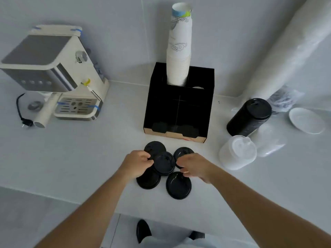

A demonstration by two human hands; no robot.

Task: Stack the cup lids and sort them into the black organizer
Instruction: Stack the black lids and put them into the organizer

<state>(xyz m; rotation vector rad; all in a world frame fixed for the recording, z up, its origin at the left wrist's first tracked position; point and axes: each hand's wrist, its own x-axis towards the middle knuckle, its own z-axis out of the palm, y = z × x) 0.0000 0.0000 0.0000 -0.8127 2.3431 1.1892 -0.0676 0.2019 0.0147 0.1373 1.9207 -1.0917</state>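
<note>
Several black cup lids lie on the white counter in front of the black organizer (179,108). Both hands hold a small stack of black lids (163,163) between them. My left hand (137,163) grips its left edge and my right hand (194,165) its right edge. Loose lids lie around it: one behind on the left (155,147), one behind on the right (182,152), one in front on the left (148,181), partly under the stack, and one in front on the right (178,185).
A tall stack of white paper cups (179,51) stands in the organizer's back compartment. An espresso machine (53,72) is at the left. A wrapped stack of black lids (249,117), a stack of white lids (238,153) and a white saucer (306,120) lie at the right.
</note>
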